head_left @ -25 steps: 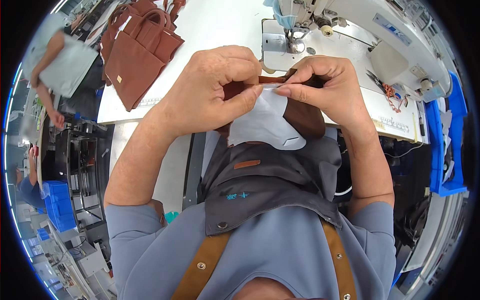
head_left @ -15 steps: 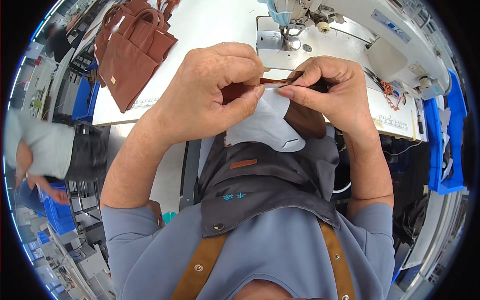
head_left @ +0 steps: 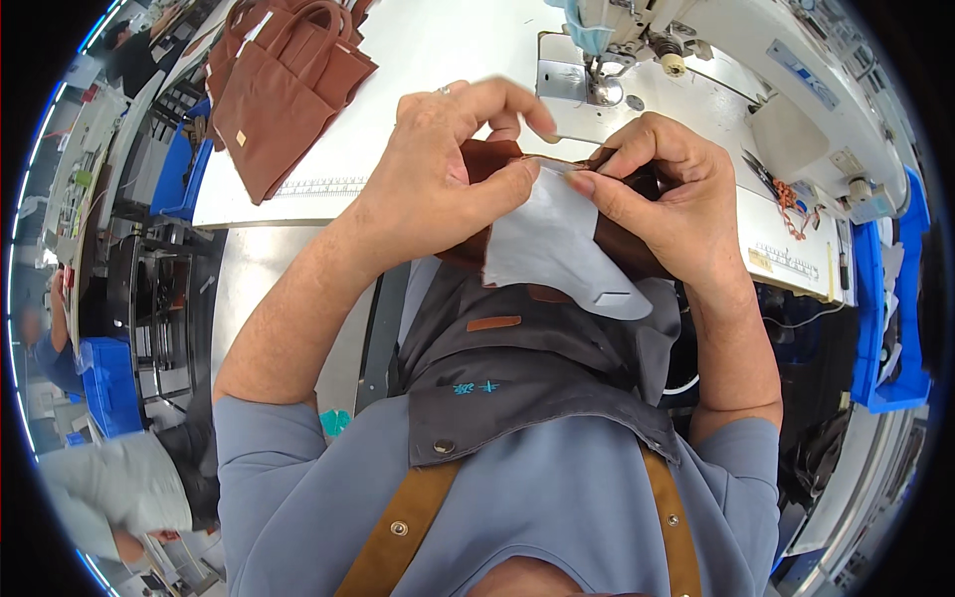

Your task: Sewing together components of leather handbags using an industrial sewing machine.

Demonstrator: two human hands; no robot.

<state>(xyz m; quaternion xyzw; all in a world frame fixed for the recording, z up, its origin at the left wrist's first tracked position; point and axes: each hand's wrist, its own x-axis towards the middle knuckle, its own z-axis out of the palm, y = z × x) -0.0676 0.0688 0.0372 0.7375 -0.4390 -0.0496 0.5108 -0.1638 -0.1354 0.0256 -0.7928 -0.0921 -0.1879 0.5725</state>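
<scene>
In front of me, above my lap, is a brown leather piece [head_left: 491,157] with a pale grey lining flap [head_left: 542,231] hanging down from its upper edge. My right hand [head_left: 668,189] pinches that edge between thumb and fingers, at the right part of the piece. At the left part, my left hand [head_left: 460,169] has its thumb resting against the edge. Its index finger is lifted away from the thumb, leaving a gap. What lies behind the left fingers is partly hidden.
A sewing machine [head_left: 796,55] stands at the back right of the white table [head_left: 438,50]. Brown leather bags [head_left: 274,124] lie back left. Scissors [head_left: 761,171] and orange scraps rest to the right, near a blue bin [head_left: 875,328]. Another person [head_left: 124,488] is at far left.
My left index finger has lifted off the leather edge and opened away from the thumb. The right hand keeps its pinch. The other person has shifted lower in the view.
</scene>
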